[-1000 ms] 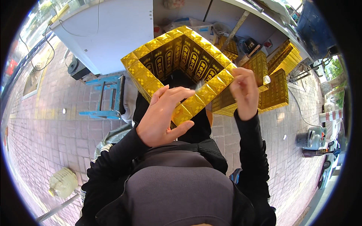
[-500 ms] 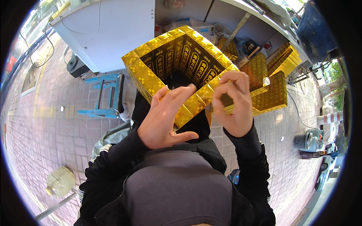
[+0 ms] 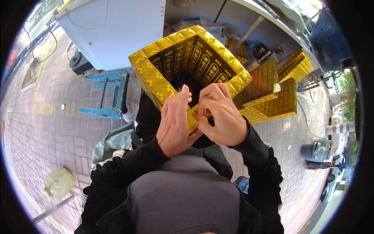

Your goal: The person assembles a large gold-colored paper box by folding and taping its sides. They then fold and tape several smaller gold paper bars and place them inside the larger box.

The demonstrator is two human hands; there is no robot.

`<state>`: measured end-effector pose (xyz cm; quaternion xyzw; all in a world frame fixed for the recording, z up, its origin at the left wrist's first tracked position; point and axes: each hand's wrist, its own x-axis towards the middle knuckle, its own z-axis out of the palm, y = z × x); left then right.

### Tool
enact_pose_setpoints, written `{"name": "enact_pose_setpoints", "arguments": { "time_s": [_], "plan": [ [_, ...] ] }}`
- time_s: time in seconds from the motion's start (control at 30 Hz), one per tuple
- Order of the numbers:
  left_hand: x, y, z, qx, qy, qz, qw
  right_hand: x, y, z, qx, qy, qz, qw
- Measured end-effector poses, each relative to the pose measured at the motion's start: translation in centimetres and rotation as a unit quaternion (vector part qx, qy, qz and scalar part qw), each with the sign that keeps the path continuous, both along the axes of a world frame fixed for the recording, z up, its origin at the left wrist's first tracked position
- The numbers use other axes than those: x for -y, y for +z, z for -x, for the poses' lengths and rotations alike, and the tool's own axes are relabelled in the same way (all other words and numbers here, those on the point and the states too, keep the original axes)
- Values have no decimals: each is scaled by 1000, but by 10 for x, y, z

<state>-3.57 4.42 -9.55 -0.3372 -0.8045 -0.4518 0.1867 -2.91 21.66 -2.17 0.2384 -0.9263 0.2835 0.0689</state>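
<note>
A square, open-topped gold box (image 3: pixel 154 82) of folded shiny paper stands tilted over my lap, its dark inner walls patterned in gold. At its near corner my left hand (image 3: pixel 173 126) lies against the rim, fingers stretched upward and thumb pointing toward the right hand. My right hand (image 3: pixel 224 117) is closed in a pinch on that same corner. A small bit of gold surface shows between the two hands. The fingers cover most of the corner, so the exact spot being pinched is hidden.
More gold paper panels (image 3: pixel 269 97) stand just right of the box, with further gold pieces (image 3: pixel 298 70) behind them. A blue stool (image 3: pixel 111 95) is at left beside a white cabinet (image 3: pixel 117 35). A pale plastic jug (image 3: pixel 59 182) sits on the brick paving at lower left.
My right hand has come left and down from the box's right side to its near corner and pinched there. My left hand has turned more upright and shifted slightly right.
</note>
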Motion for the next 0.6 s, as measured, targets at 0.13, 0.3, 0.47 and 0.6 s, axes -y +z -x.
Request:
{"name": "enact_pose_setpoints", "arguments": {
  "time_s": [0.13,0.3,0.47,0.6],
  "plan": [
    [1,0,-1,11,-9,3,1000,2,2,-1,-3,-20,-19,1000],
    [1,2,-2,13,-3,10,1000,5,-1,-1,-16,-33,-31,999],
    [0,2,-2,3,5,21,1000,7,-5,-6,-31,-53,-41,997],
    [-1,0,-2,6,0,7,1000,10,-9,-14,-43,-96,-34,994]
  ]
}}
